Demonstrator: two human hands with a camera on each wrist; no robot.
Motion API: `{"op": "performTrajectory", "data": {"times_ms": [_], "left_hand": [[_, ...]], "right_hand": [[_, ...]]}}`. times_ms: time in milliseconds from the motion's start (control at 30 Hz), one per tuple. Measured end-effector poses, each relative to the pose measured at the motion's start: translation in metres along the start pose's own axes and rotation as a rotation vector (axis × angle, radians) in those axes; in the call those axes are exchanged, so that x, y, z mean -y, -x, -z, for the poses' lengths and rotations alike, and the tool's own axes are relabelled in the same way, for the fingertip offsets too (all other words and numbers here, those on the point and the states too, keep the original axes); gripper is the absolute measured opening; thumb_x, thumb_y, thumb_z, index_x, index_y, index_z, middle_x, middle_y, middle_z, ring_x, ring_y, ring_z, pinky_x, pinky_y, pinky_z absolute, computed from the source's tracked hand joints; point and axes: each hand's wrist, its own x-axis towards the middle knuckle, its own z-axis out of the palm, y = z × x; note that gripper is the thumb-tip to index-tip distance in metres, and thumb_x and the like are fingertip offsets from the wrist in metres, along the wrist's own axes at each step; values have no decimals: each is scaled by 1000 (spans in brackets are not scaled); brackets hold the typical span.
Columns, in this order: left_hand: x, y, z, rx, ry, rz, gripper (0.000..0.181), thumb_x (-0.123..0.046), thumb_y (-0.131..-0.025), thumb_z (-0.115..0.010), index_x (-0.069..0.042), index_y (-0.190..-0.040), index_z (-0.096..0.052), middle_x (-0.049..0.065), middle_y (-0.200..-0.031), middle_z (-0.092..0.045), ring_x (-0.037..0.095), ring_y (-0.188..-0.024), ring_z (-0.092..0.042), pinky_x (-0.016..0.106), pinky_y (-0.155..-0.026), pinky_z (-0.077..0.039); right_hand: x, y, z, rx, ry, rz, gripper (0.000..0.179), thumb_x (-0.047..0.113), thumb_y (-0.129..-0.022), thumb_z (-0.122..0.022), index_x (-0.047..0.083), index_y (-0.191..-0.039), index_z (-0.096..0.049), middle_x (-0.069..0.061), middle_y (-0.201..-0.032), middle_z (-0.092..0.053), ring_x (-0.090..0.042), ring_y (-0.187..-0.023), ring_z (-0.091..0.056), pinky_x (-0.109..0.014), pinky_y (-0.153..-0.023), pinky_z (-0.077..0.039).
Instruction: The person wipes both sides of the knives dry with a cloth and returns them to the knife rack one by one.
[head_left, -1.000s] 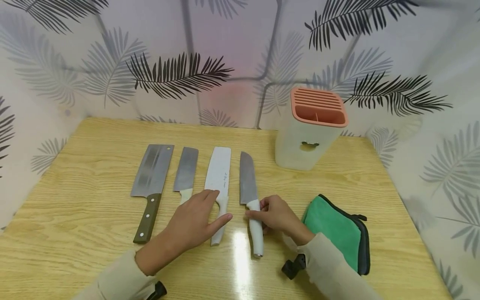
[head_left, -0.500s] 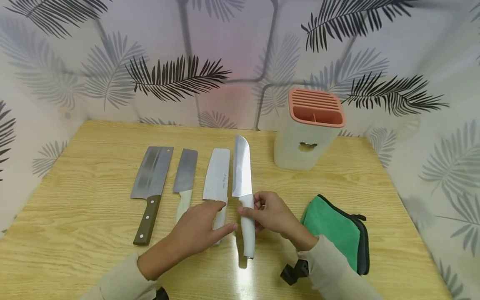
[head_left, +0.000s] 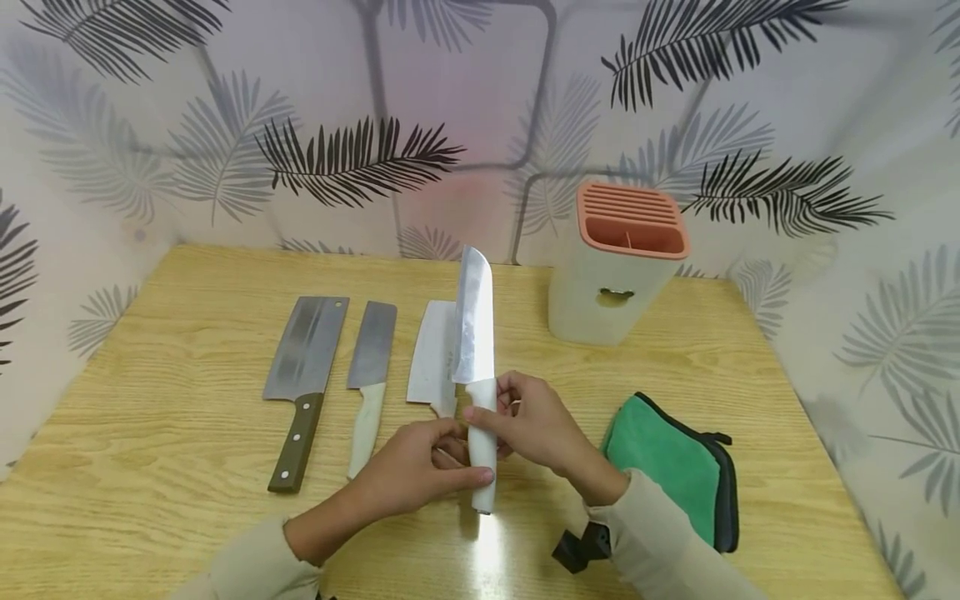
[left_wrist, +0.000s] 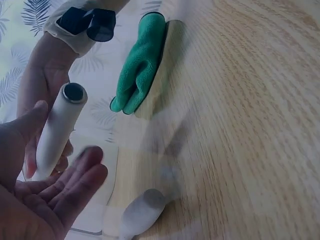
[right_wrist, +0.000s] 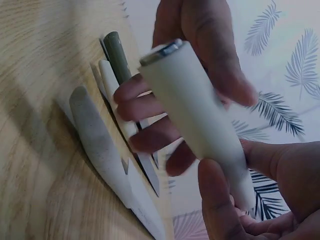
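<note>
My right hand [head_left: 536, 421] pinches the white handle of a kitchen knife [head_left: 475, 321], held above the table with its blade pointing away. My left hand [head_left: 412, 471] is at the same handle, thumb on one side and fingers on the other. In the right wrist view, the left fingers [right_wrist: 145, 107] are spread behind the handle rather than wrapped round it. Under the raised blade lies a white-bladed knife [head_left: 431, 358], partly hidden. Further left are a smaller knife with a cream handle [head_left: 367, 429] and a cleaver [head_left: 303, 350] with a riveted brown handle.
A white knife block [head_left: 600, 292] with a slotted orange top stands at the back right. The green zippered cloth pouch [head_left: 667, 467] lies by my right forearm. Behind the wooden table [head_left: 187, 333] hangs a leaf-patterned curtain [head_left: 465, 83].
My right hand has lifted the knife off the table, moved it left and turned its blade. My left hand has shifted right and down from the white-bladed knife to the raised handle.
</note>
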Motion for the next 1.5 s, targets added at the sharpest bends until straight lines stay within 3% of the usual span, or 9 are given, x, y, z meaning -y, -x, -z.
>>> {"op": "performTrajectory", "data": {"times_ms": [133,300,500,800,1000,1133,1267,1400,1500], "left_hand": [[0,-4,0,-20,27,-12,44,-33,-88,-77,-2,-117,-64,5,-92,-74,8,-77,-68,22,-63,-54],[-1,-5,0,-28,104,19,53,-27,-88,-78,-1,-130,-59,11,-98,-74,12,-83,-72,23,-66,-55],[-5,-6,-3,-25,214,46,49,-20,-90,-75,2,-131,-58,17,-97,-76,13,-78,-71,29,-64,-58],[-8,-3,-1,-21,388,101,49,-12,-93,-71,4,-135,-53,26,-118,-69,21,-92,-73,36,-72,-62],[-10,-2,5,-38,376,81,42,-6,-93,-69,9,-128,-52,30,-120,-67,34,-101,-73,38,-71,-63],[-12,-2,8,-53,358,79,43,-5,-94,-67,10,-130,-50,30,-126,-64,36,-105,-71,37,-71,-62],[-10,0,9,-61,351,89,41,-6,-94,-67,10,-129,-50,30,-128,-64,32,-104,-72,36,-70,-62],[-7,1,10,-40,362,84,45,-7,-94,-68,11,-132,-49,30,-128,-63,29,-103,-72,36,-71,-62],[-6,1,11,-27,370,80,48,-6,-94,-68,12,-134,-48,31,-128,-63,27,-102,-72,36,-71,-62]], "right_hand": [[1,-1,-5,-31,-17,7,30,22,-90,-76,-2,-98,-59,-4,-76,-56,-12,-59,-63,-46,-60,-62],[2,-1,-9,-60,3,7,30,23,-89,-77,2,-97,-59,-5,-79,-57,-13,-62,-62,-45,-59,-62],[5,-1,-10,-89,4,-2,31,22,-88,-78,2,-100,-59,-5,-82,-55,-12,-66,-59,-41,-57,-61],[3,6,2,-52,28,9,39,32,-88,-77,5,-112,-62,-7,-91,-55,-15,-66,-60,-43,-65,-62],[-20,33,43,-135,247,48,38,34,-90,-75,6,-113,-65,-13,-106,-63,-15,-82,-65,-30,-68,-58],[-41,56,77,-207,510,97,31,31,-90,-74,7,-109,-67,-13,-110,-64,-20,-90,-66,-33,-71,-56],[-60,71,104,-223,759,8,35,35,-86,-78,12,-111,-69,-14,-116,-62,-31,-99,-65,-44,-71,-56],[-79,82,130,-167,843,-65,53,34,-82,-81,6,-123,-64,-28,-128,-55,-45,-105,-59,-54,-74,-55],[-92,87,150,-102,873,-166,80,43,-79,-82,-4,-137,-52,-39,-133,-47,-56,-110,-54,-62,-79,-52]]}}
